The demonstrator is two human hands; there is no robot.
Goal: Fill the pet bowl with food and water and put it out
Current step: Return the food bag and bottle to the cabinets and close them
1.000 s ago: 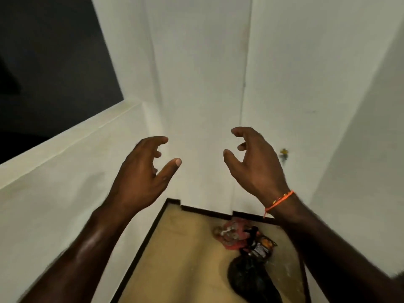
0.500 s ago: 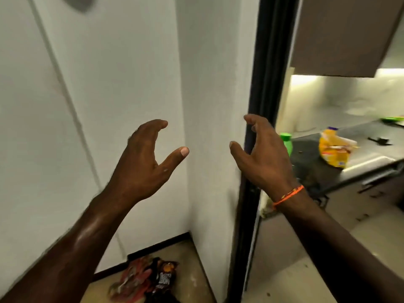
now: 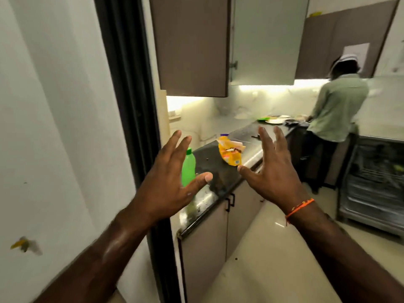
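1. No pet bowl shows anywhere in view, so I cannot tell where it is; the nearest likely supplies are a green bottle (image 3: 188,170) and a yellow food bag (image 3: 230,153).
2. The green bottle stands upright on the dark countertop (image 3: 220,171), partly hidden behind the fingers of the left hand (image 3: 166,184).
3. The yellow food bag lies on the same countertop, in the gap between the two hands and a little beyond them, its top crumpled open.
4. The left hand is raised with fingers spread wide and thumb out, holding nothing.
5. The right hand (image 3: 273,169) is likewise splayed, palm turned inward toward the left one, empty, with its thumb tip just below the bag in the picture.
6. An orange thread bracelet (image 3: 299,207) circles the right wrist.
7. Left of the left hand stands a black door frame (image 3: 129,106) against a white wall (image 3: 54,106).
8. Above both hands hang brown wall cabinets (image 3: 192,44), lit from beneath.
9. Far beyond the right hand, another person in a pale green shirt (image 3: 336,110) stands at the counter's far end, back turned.
10. To the right of that hand sits a metal rack (image 3: 371,182) on the pale floor.
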